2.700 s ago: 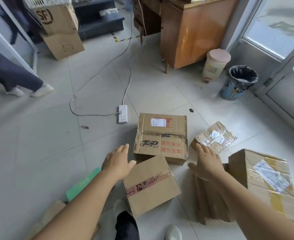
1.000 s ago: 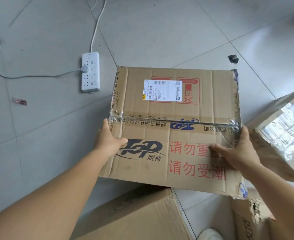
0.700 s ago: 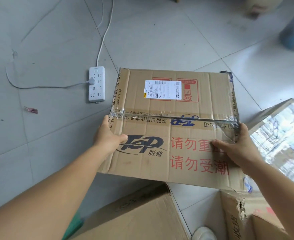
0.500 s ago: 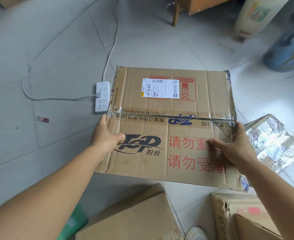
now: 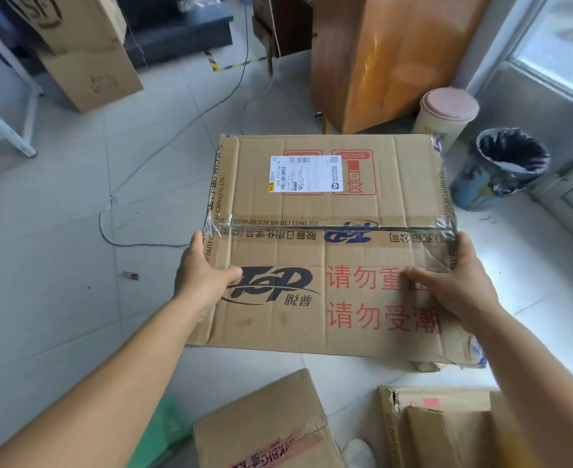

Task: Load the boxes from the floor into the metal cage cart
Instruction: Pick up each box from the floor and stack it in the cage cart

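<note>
Where both hands grip, carton marked "TOP DAILY CHEMICAL".

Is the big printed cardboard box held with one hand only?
No: the left hand and the right hand each grip an opposite side of the large brown printed cardboard box, thumbs on its top.

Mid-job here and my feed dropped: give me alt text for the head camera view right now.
Both hands, left hand and right hand, grip the sides of a large taped cardboard box printed "TOP", held above the tiled floor. Two more cardboard boxes sit below it; a wooden cabinet and lined bin stand beyond.
</note>
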`<state>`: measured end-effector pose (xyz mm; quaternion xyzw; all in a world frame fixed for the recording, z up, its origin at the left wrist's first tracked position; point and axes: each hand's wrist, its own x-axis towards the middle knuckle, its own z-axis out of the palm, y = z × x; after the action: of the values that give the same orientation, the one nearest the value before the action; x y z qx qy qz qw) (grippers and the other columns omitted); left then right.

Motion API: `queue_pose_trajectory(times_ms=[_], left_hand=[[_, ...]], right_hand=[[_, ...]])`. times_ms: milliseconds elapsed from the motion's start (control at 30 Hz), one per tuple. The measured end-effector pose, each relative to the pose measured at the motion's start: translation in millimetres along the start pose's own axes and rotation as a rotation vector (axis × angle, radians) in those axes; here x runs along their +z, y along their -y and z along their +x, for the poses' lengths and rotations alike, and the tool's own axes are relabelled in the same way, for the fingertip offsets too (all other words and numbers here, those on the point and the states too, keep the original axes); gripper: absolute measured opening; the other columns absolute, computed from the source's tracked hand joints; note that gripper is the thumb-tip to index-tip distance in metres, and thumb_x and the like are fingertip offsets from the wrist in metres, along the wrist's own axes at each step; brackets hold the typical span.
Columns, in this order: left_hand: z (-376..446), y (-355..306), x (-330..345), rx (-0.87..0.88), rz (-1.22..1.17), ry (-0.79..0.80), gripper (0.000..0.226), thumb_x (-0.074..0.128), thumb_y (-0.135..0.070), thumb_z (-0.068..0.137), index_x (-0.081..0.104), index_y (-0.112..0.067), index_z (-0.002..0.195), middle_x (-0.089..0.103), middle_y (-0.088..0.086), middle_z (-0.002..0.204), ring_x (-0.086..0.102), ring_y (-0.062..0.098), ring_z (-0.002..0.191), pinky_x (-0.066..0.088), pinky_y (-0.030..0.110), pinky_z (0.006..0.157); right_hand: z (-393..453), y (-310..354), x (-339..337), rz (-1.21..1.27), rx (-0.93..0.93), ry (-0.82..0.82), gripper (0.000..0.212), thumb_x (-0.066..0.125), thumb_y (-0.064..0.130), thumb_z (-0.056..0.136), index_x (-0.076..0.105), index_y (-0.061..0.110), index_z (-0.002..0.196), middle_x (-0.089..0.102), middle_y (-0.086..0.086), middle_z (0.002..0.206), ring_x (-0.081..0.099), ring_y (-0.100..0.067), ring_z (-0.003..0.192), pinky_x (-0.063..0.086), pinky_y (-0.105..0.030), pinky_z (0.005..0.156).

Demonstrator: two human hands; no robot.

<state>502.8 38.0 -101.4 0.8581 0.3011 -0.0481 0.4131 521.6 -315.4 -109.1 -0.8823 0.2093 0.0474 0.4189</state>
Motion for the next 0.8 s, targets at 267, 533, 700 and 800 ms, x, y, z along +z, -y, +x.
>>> queue_pose_trajectory(times_ms=[267,533,700,800], left_hand=[[-83.9,-24.5,-94.8,0.196,-0.018,0.048,0.1,0.078,-0.019,0.075,0.016,-0.025,0.154,0.032,0.002,0.154,0.039,0.026,0.135,0.04,0.039,0.102],[-174.1,-44.0,-165.5,0.403,-0.005,0.14,0.097,0.077,-0.02,0.076,0.018,-0.021,0.153,0.033,0.004,0.153,0.039,0.027,0.135,0.04,0.04,0.101],[-273.8,-58.5,-169.5,0.541,0.017,0.287,0.096,0.08,-0.024,0.067,0.027,-0.023,0.148,0.047,0.005,0.141,0.051,0.028,0.122,0.047,0.045,0.099],[-313.6,-54.2,-161.3,0.564,0.022,0.331,0.098,0.081,-0.027,0.065,0.029,-0.023,0.147,0.051,0.005,0.138,0.053,0.028,0.119,0.048,0.044,0.097]], right_hand=[[-137.2,37.0,-63.9,0.023,0.025,-0.153,0.082,0.087,0.035,0.067,0.039,0.031,0.133,0.059,0.001,0.113,0.056,-0.024,0.096,0.046,-0.037,0.079],[-289.7,47.7,-125.2,0.061,0.103,-0.325,0.079,0.085,0.035,0.07,0.036,0.029,0.132,0.058,0.003,0.108,0.061,-0.027,0.099,0.052,-0.047,0.086],[-417.5,14.8,-195.3,0.123,0.186,-0.511,0.078,0.087,0.036,0.066,0.039,0.032,0.128,0.059,0.002,0.109,0.06,-0.023,0.096,0.053,-0.044,0.085],[-465.1,-15.8,-219.5,0.104,0.22,-0.561,0.092,0.086,0.041,0.062,0.034,0.033,0.138,0.059,-0.003,0.123,0.06,-0.026,0.107,0.051,-0.044,0.091]])
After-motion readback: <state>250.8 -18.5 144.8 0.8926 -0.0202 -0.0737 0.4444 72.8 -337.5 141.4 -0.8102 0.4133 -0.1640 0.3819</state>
